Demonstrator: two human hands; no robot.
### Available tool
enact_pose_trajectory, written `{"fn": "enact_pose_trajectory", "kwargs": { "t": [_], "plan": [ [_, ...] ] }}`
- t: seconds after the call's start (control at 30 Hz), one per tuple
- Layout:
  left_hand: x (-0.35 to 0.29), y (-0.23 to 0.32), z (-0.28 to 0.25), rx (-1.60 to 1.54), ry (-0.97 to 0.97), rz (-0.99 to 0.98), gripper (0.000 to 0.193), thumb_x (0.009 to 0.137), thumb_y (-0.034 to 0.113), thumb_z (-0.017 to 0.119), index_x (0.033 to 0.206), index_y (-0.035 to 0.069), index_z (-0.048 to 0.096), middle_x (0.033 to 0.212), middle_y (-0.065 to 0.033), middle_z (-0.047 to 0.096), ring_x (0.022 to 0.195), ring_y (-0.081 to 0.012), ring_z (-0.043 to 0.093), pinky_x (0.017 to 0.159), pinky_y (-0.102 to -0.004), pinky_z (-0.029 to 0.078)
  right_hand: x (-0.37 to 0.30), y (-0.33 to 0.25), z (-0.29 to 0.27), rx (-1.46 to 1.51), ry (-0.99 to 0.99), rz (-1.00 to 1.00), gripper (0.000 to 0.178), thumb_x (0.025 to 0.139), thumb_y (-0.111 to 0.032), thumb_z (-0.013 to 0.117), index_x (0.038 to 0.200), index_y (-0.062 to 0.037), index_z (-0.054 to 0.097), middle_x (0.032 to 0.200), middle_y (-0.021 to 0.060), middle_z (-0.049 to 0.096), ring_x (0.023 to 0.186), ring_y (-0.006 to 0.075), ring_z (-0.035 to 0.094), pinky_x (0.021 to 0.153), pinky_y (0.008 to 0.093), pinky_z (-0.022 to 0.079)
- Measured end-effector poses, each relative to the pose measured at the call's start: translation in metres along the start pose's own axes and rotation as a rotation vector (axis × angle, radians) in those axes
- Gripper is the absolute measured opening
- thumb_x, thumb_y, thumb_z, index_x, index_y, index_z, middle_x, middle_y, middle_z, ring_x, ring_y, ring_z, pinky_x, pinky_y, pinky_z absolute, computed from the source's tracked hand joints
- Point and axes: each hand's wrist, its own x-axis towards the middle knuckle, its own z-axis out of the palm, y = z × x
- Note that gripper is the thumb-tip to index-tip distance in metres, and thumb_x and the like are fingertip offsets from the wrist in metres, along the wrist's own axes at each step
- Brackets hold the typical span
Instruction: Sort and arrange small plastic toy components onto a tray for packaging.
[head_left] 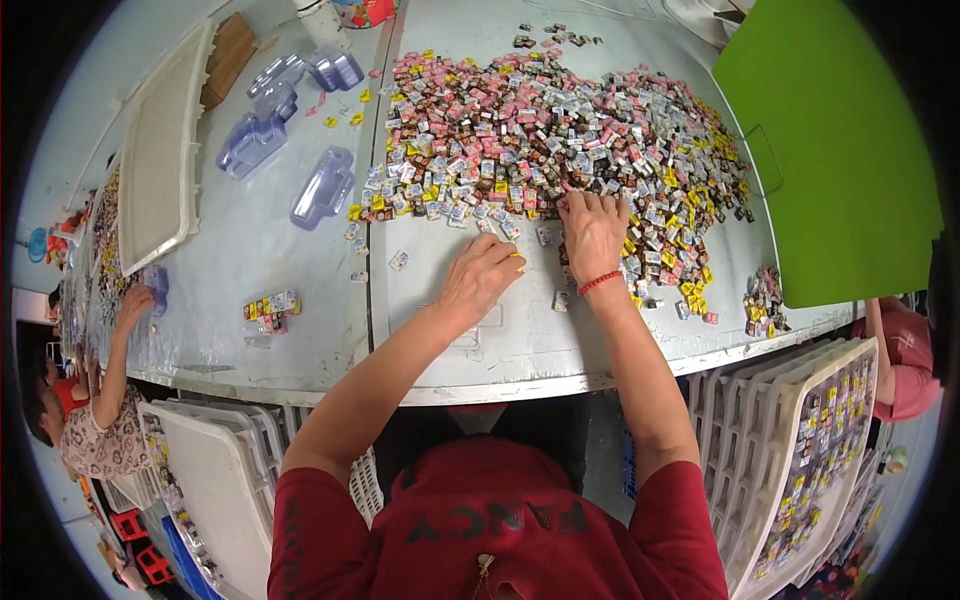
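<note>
A wide heap of small wrapped pieces [500, 130], in pink, brown, white, black and yellow, spreads over the table before me. My left hand [472, 278] is curled just in front of the heap's near edge, its fingers closed on a small yellow piece [518, 262] that shows at the fingertips. At the heap's near edge, my right hand [596, 240], with a red bead bracelet on the wrist, presses its bent fingers together among the pieces. What those fingertips hold is hidden. A few loose white pieces [545, 236] lie between my hands.
Clear plastic trays [322, 188] and a filled one [270, 312] lie left on the table [430, 360]. A white rack tray [165, 150] stands beyond. A green panel [830, 150] rises at right. Stacked white trays [740, 440] flank me; a co-worker's hand [135, 303] is far left.
</note>
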Motion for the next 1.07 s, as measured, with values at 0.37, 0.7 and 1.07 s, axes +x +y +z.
{"fn": "enact_pose_trajectory", "kwargs": {
  "t": [0.37, 0.7, 1.07],
  "plan": [
    [0.031, -0.027, -0.028, -0.129, 0.133, -0.232, 0.015, 0.082, 0.007, 0.066, 0.095, 0.000, 0.065, 0.096, -0.0129, 0.059, 0.092, -0.0306, 0.058, 0.077, -0.0378, 0.048, -0.010, -0.025, -0.014, 0.186, 0.020, -0.096, 0.024, 0.081, -0.011, 0.065, 0.104, -0.0084, 0.064, 0.098, 0.0104, 0.063, 0.092, 0.0289, 0.057, 0.090, 0.0447, 0.039],
    [0.130, -0.084, -0.016, -0.064, 0.256, -0.242, 0.016, 0.077, 0.017, 0.074, 0.084, 0.004, 0.068, 0.087, -0.0105, 0.065, 0.075, -0.0281, 0.064, 0.069, -0.0387, 0.050, -0.037, -0.043, -0.007, 0.111, -0.037, -0.161, 0.015, 0.083, -0.013, 0.064, 0.096, -0.0060, 0.067, 0.100, 0.0104, 0.061, 0.096, 0.0276, 0.055, 0.094, 0.0466, 0.036],
    [0.067, -0.008, -0.042, -0.614, -0.488, -0.775, 0.023, 0.075, 0.029, 0.077, 0.079, 0.007, 0.071, 0.073, -0.0080, 0.068, 0.067, -0.0206, 0.064, 0.069, -0.0330, 0.051, -0.079, -0.050, -0.028, 0.349, -0.050, -0.080, 0.018, 0.080, -0.010, 0.070, 0.098, -0.0103, 0.067, 0.105, 0.0057, 0.067, 0.097, 0.0247, 0.060, 0.096, 0.0470, 0.035]
  ]
}}
